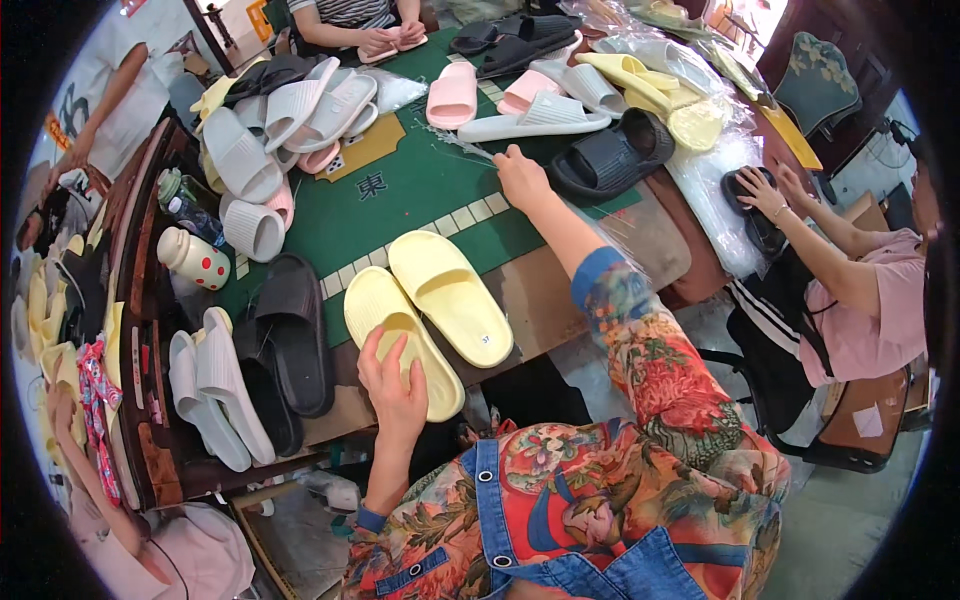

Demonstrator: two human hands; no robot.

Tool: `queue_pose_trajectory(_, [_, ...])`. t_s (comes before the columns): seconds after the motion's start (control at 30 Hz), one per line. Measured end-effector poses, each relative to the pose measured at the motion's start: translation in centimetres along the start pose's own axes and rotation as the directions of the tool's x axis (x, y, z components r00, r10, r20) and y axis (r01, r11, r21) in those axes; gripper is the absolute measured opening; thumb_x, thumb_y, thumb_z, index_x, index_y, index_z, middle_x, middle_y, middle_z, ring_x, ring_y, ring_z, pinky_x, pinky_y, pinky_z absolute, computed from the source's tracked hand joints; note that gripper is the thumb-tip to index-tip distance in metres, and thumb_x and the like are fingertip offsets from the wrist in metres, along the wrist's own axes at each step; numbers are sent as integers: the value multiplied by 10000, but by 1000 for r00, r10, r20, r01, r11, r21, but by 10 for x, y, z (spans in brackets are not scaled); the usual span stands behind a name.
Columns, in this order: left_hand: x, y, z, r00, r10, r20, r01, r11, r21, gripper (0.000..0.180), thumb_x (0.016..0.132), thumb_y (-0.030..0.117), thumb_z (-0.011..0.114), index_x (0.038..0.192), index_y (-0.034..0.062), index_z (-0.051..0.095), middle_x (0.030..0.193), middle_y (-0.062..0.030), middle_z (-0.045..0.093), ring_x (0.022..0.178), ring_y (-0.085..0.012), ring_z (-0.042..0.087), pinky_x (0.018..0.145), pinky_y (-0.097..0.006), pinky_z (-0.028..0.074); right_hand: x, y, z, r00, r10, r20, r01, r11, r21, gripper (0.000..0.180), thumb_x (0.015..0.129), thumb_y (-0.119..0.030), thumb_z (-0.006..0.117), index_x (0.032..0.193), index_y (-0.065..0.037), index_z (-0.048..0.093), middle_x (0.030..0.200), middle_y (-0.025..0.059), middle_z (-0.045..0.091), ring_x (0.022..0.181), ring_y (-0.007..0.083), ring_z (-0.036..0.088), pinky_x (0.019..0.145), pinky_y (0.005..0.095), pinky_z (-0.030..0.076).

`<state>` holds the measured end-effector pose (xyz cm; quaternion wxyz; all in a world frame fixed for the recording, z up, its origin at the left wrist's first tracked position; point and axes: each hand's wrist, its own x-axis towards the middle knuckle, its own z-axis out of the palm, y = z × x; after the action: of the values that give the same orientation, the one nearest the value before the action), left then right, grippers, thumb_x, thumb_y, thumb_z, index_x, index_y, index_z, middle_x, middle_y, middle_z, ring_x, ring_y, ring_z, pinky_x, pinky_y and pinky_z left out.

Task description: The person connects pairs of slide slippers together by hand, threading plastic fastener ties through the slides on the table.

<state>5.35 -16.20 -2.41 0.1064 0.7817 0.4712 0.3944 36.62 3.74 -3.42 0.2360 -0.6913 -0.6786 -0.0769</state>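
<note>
A pair of pale yellow slippers lies side by side at the table's near edge, soles down and toes away from me. Over the footbed of the left slipper (pixel 375 305) my left hand (pixel 394 388) is open, its fingers spread; I cannot tell how firmly they touch. The right slipper (pixel 455 305) is beside it, untouched. My right hand (pixel 522 180) reaches across the table, fingers closed in a pinch at the end of a thin whitish strand. That strand (pixel 470 147) runs into a small tangle of clear strands (pixel 445 132) on the green tabletop.
Grey slippers (pixel 240 155) are heaped at the far left, beside a white spotted bottle (pixel 193 258). Black slippers (pixel 290 335) and light grey ones (pixel 222 390) stand at the near left. A black slipper (pixel 615 155) lies right of my right hand. Co-workers' hands (pixel 762 192) handle footwear.
</note>
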Motion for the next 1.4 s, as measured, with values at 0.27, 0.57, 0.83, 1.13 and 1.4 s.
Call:
queue_pose_trajectory(0.27, [-11, -10, -10, 996, -89, 14, 89, 996, -1, 315, 779, 27, 561, 1089, -10, 526, 1253, -199, 387, 1148, -339, 383, 961, -393, 302, 7, -21, 15, 959, -174, -223, 143, 978, -150, 33, 751, -80, 511, 772, -64, 530, 898, 113, 504, 800, 270, 552, 645, 390, 462])
queue_pose_trajectory(0.57, [34, 31, -28, 954, 299, -34, -275, 912, 303, 337, 744, 79, 608, 1077, 60, 558, 1054, -105, 522, 1034, -281, 476, 981, -475, 255, -124, -146, -133, 821, -571, 12, 436, 640, 633, 128, 798, -155, 552, 869, -62, 500, 774, 115, 564, 689, 307, 586, 596, 378, 482])
queue_pose_trajectory(0.83, [-4, -27, -56, 981, -27, -192, 49, 993, 110, 24, 810, 24, 546, 797, 10, 560, 674, -121, 482, 632, -293, 467, 577, -369, 386, -131, -41, -140, 915, -374, 152, 253, 825, 505, 70, 774, -66, 572, 834, -30, 564, 775, 117, 583, 685, 284, 568, 610, 336, 462])
queue_pose_trajectory(1.13, [-30, -5, -42, 954, -247, 173, 297, 866, -403, 35, 791, 13, 593, 791, -22, 598, 617, -56, 479, 540, -119, 456, 490, -231, 345, -150, -56, -127, 855, 407, 322, -93, -491, 866, 129, 882, -198, 537, 834, -80, 556, 732, -7, 562, 627, 106, 487, 545, 231, 388])
queue_pose_trajectory(1.4, [-62, -21, -57, 875, -415, 250, 484, 770, -416, 50, 797, 33, 595, 816, -14, 594, 665, -46, 509, 588, -106, 479, 530, -219, 375, -139, -26, -140, 944, 116, 307, -39, -889, 456, 203, 922, -265, 456, 841, -97, 536, 583, -45, 376, 502, 59, 352, 436, 190, 304])
